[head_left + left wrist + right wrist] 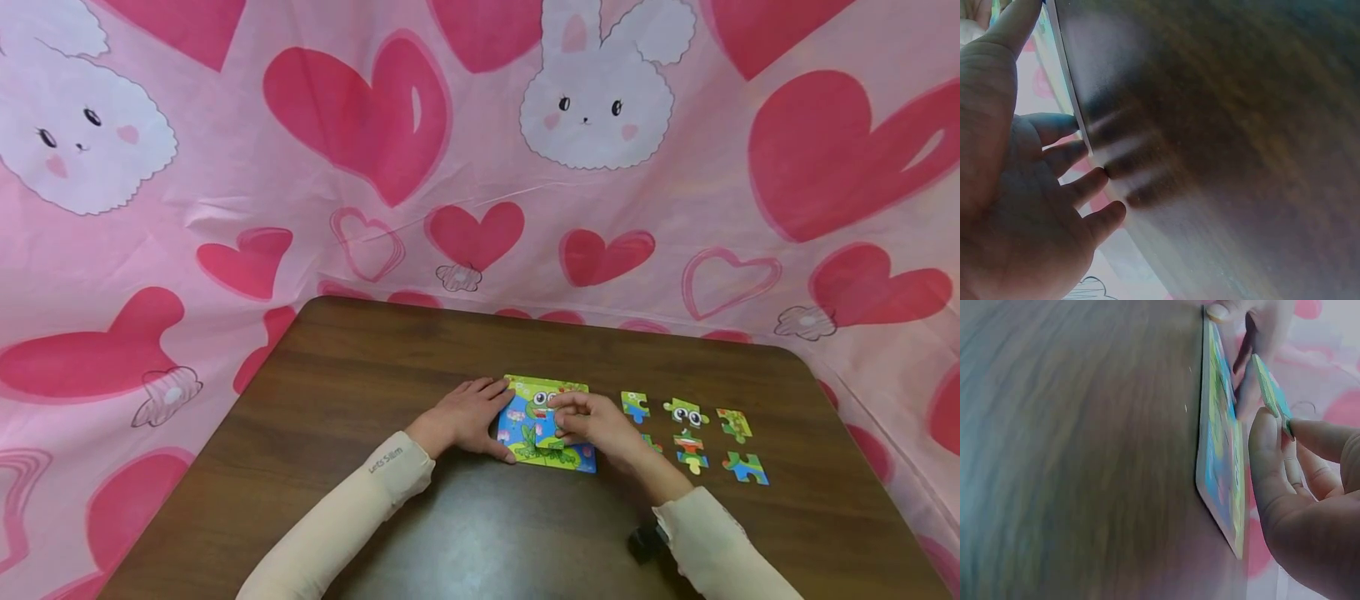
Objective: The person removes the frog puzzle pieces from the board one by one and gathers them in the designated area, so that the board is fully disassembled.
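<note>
A square puzzle board [517, 456] with a green frog picture lies flat on the brown table. My left hand [468, 417] rests at its left side, fingers spread and fairly straight, with the thumb by the lower left corner. Over the board, my right hand [606, 429] pinches a puzzle piece [1272, 390] between thumb and fingers. In the right wrist view that piece is tilted and held apart from the board. The right hand hides part of the board's right side in the head view.
Several loose puzzle pieces lie to the right of the board, among them one with eyes [686, 413] and a blue-green one [746, 468]. A dark object [645, 542] shows beside the right wrist. A pink heart-and-rabbit cloth [480, 167] hangs behind the table [360, 358].
</note>
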### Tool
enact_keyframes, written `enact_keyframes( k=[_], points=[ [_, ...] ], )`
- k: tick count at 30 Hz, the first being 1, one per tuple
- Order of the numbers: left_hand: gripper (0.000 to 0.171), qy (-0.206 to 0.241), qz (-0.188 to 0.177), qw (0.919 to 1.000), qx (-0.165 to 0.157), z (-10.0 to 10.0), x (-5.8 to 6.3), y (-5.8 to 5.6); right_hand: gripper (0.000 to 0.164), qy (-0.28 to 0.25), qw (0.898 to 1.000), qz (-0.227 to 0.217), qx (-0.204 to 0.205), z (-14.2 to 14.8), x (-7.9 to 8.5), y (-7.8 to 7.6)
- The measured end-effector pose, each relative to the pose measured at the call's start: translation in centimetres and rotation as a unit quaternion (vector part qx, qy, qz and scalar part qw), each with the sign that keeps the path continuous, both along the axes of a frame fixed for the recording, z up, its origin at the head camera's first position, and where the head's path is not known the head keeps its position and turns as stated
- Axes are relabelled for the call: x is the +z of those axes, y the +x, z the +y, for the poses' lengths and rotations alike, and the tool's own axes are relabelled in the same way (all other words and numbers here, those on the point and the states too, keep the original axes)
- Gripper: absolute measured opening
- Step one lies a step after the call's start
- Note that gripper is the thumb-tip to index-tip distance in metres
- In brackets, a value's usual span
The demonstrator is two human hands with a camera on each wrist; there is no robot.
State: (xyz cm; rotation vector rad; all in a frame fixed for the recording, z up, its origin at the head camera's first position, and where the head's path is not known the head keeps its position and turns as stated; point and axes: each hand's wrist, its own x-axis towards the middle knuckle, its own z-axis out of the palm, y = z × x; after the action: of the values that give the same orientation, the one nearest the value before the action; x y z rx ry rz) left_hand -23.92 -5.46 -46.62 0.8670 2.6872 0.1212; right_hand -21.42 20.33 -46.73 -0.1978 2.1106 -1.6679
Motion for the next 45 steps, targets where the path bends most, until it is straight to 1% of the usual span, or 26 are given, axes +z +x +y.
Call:
enact_keyframes(
  k=[4, 8, 12, 16, 21, 26, 30, 35, 38, 44, 45],
  points=[
    [0.108, -0.003, -0.002, 1.0, -0.002, 0.0, 0.0, 0.0, 0.041, -0.008, 1.0, -0.006, -0.009, 1.5, 0.1, 0.2],
    [0.108, 0.003, -0.005, 1.0, 0.0, 0.0, 0.0, 0.1, 0.045, -0.011, 0.999, -0.016, -0.027, 3.0, 0.1, 0.5],
    [0.108, 0.007, -0.007, 1.0, 0.002, 0.1, 0.0, 0.2, 0.048, -0.007, 0.999, -0.019, -0.049, 4.3, 0.4, 1.0],
    [0.108, 0.006, -0.01, 0.9999, 0.003, 0.0, 0.0, 0.2, 0.049, -0.007, 0.998, -0.017, -0.057, 5.7, 0.7, 1.7],
    [0.108, 0.009, -0.01, 0.9999, 0.004, 0.0, 0.1, 0.2, 0.05, -0.005, 0.998, -0.01, -0.061, 7.4, 0.7, 2.7],
    [0.108, 0.013, -0.013, 0.9998, 0.006, 0.0, 0.2, 0.2, 0.05, 0.003, 0.998, -0.004, -0.064, 8.9, 0.2, 3.4],
    [0.108, 0.012, -0.016, 0.9998, 0.006, 0.0, 0.1, 0.1, 0.049, 0.013, 0.997, -0.013, -0.073, 9.8, 0.1, 4.0],
    [0.108, 0.01, -0.017, 0.9998, 0.007, -0.1, 0.1, 0.0, 0.051, 0.027, 0.996, -0.032, -0.075, 10.6, 0.1, 4.7],
    [0.108, 0.012, -0.021, 0.9997, 0.01, -0.1, 0.0, -0.1, 0.052, 0.032, 0.996, -0.038, -0.071, 11.1, 0.0, 5.1],
    [0.107, 0.014, -0.023, 0.9996, 0.01, 0.0, 0.1, -0.1, 0.051, 0.029, 0.997, -0.036, -0.055, 12.2, -0.3, 6.2],
    [0.107, 0.014, -0.023, 0.9996, 0.01, 0.0, 0.1, -0.2, 0.051, 0.028, 0.997, -0.039, -0.058, 12.3, -0.4, 6.3]
  ],
)
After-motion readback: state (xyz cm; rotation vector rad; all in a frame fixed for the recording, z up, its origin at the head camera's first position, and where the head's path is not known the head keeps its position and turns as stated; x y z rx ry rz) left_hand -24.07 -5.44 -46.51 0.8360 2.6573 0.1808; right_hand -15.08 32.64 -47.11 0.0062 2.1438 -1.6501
